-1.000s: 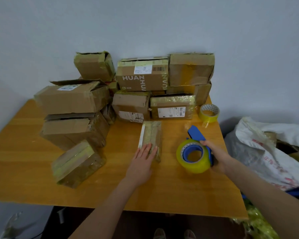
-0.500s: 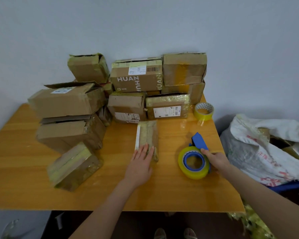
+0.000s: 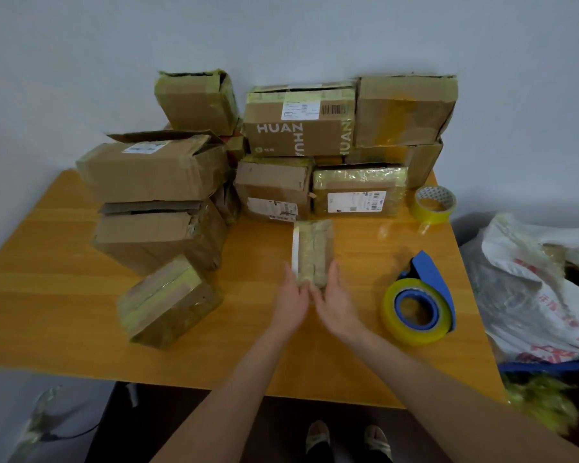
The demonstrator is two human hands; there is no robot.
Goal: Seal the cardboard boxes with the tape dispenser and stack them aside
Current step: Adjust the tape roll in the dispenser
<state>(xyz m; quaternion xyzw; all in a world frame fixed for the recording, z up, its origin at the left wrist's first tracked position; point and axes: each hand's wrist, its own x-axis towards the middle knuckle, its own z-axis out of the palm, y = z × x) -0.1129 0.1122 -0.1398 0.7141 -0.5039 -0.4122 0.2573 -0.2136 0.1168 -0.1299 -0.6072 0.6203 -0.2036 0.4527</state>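
Cardboard box [image 3: 313,252], taped over, lies mid-frame on the bench [image 3: 64,295]; left grip [image 3: 290,297] and right grip [image 3: 340,304], both uncurled, flank its near end; tape dispenser [image 3: 432,285] sits right of them

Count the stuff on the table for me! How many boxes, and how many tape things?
Cardboard boxes: 10 in plain view; scraps of others may hide behind
Tape dispenser: 1
Loose tape roll: 1
Total: 12
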